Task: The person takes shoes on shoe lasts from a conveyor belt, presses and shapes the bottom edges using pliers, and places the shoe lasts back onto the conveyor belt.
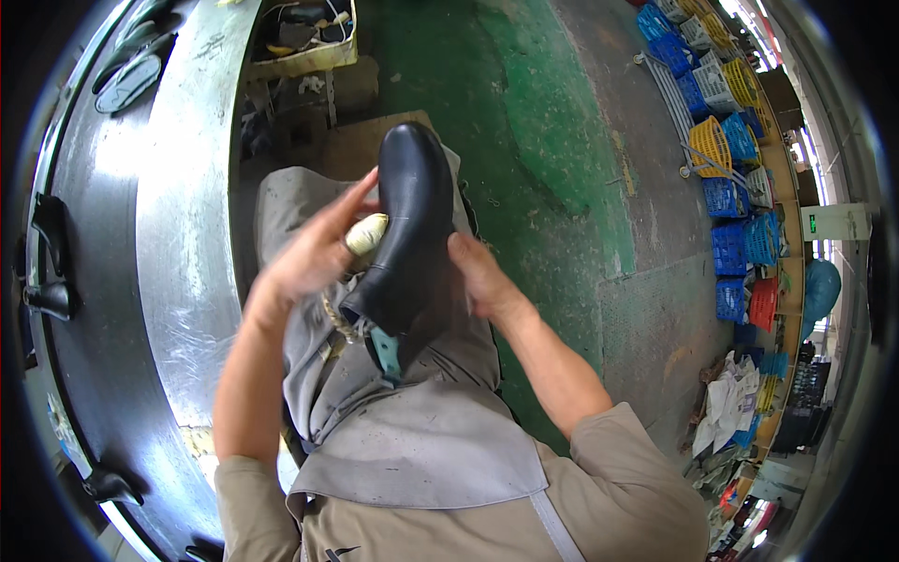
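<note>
A black leather ankle boot is held above my lap, toe pointing away from me. My left hand grips its left side, slightly smeared by motion, with a pale yellowish wrap on the thumb. On the other side, my right hand has its thumb against the boot; its fingers are mostly hidden behind it. A teal piece shows at the boot's near end, by the opening. Beside that, a twisted cord-like strip lies over the grey apron.
At left, a metal ledge runs beside a dark belt carrying several black shoes. A bin of scraps stands ahead. Far right, stacked blue and yellow baskets and a trolley frame stand on the floor.
</note>
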`<action>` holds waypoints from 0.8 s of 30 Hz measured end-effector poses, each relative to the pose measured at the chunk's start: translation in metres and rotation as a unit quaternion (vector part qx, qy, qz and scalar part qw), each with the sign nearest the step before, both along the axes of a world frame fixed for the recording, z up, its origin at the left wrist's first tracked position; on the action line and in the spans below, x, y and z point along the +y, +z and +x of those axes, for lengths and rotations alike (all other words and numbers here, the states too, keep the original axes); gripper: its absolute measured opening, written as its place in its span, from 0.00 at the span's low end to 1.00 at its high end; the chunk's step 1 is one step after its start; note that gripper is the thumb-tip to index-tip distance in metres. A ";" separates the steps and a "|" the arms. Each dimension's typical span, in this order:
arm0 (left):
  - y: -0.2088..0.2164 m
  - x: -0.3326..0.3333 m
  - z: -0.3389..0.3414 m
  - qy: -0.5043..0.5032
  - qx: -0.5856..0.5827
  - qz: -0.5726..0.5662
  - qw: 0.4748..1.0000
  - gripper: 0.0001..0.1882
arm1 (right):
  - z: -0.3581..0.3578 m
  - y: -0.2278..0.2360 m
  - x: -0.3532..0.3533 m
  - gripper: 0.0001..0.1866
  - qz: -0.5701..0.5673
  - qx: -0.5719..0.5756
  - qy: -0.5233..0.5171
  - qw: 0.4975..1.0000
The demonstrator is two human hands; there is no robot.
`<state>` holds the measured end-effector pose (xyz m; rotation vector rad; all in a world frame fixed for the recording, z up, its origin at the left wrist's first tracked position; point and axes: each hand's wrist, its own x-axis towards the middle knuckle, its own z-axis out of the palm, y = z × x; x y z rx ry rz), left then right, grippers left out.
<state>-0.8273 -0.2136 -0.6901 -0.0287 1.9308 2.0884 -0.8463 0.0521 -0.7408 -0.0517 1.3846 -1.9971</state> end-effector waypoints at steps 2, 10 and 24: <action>-0.052 0.035 0.026 0.048 0.024 0.204 0.978 0.37 | 0.007 -0.006 -0.018 0.34 -0.065 -0.072 -0.016 0.995; -0.072 0.084 0.058 0.305 -0.261 0.284 0.871 0.27 | 0.018 0.001 -0.030 0.26 0.419 0.172 -0.034 0.891; -0.087 0.055 0.052 0.243 -0.309 0.341 0.854 0.25 | 0.008 0.026 -0.044 0.27 0.330 0.034 0.080 0.940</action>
